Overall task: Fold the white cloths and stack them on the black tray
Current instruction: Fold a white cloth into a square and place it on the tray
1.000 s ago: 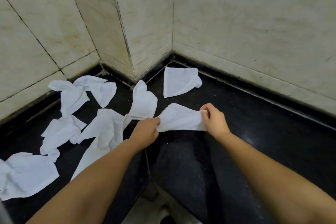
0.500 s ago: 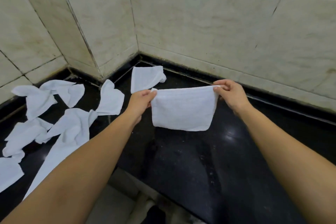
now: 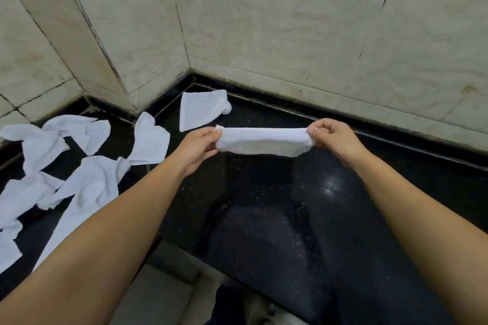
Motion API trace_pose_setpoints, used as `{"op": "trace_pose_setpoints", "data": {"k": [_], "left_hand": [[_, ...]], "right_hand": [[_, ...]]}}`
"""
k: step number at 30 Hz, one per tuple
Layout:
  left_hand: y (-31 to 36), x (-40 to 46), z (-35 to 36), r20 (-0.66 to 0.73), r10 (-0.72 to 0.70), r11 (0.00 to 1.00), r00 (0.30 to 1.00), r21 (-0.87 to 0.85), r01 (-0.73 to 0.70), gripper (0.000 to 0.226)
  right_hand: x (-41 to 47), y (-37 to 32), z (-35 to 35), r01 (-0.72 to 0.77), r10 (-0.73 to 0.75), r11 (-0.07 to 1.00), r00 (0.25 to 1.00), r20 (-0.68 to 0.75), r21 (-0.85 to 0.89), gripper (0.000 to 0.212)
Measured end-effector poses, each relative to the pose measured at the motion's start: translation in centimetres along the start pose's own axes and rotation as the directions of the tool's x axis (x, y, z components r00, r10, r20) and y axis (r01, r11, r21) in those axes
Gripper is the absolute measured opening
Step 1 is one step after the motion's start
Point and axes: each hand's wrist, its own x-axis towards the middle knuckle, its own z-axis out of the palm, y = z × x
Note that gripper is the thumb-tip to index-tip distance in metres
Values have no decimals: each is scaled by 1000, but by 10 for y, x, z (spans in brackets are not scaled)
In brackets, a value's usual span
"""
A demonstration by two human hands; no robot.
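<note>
white folded terry cloth (image 3: 261,141) | above black stone desk (image 3: 277,219) | left grip (image 3: 196,146) pinching one end | right grip (image 3: 334,137) pinching other

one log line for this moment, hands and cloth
left hand: pinching cloth end | right hand: pinching other end | held cloth: folded strip, midair | tray: unseen

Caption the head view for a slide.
Left hand and right hand stretch a folded white cloth above the black stone counter.
</note>
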Motion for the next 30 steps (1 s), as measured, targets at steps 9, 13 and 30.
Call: {"op": "trace_pose_setpoints", "data": {"k": [9, 13, 30], "left_hand": [[-105, -39, -20, 86, -388, 867, 918, 373, 331, 23], [-114, -29, -19, -31, -265, 876, 964, 410, 253, 16], [-112, 68, 5, -109, 149, 452, 983, 892, 31, 13]], "right_hand": [[-72, 95, 28, -323, 361, 932, 866, 346, -165, 6], [-59, 100, 42, -309, 357, 924, 908, 218, -226, 9], [11, 116, 71, -282, 292, 693, 951, -99, -663, 8]]}}
